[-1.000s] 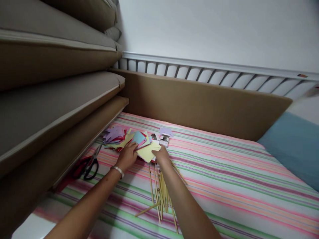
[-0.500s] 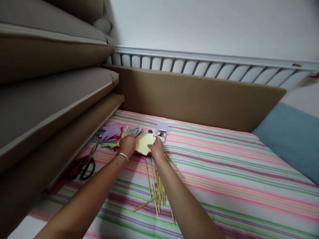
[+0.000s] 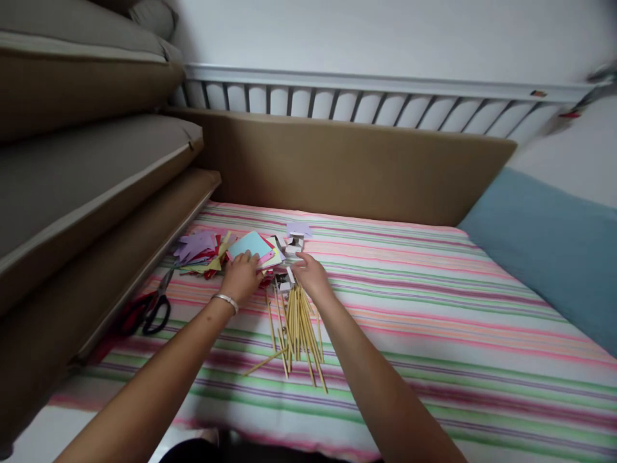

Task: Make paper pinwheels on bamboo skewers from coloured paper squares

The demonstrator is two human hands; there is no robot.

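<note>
My left hand [image 3: 242,278] grips a small fanned stack of coloured paper sheets, a light blue sheet [image 3: 250,244] on top with pink and pale yellow edges below. To its right, my right hand [image 3: 312,278] holds nothing, its fingers apart beside a small open white box [image 3: 283,281]. Another small white box [image 3: 295,242] stands just beyond the fingertips. Between my forearms lies a loose bundle of thin wooden sticks [image 3: 299,325]. Left of the stack is a pile of coloured paper pieces [image 3: 197,249], purple, red and yellow-green.
Scissors with dark handles [image 3: 157,314] lie near the stacked brown cushions [image 3: 159,206] on the left. A purple paper [image 3: 299,229] rests behind the boxes. Striped cloth [image 3: 409,289] covers the surface. A brown panel [image 3: 337,167] stands at the back, a blue cushion [image 3: 544,238] at right.
A light blue sheet now tops the papers at my left hand, where a pale yellow one showed before. My right hand has come away from the paper. The view has shifted slightly.
</note>
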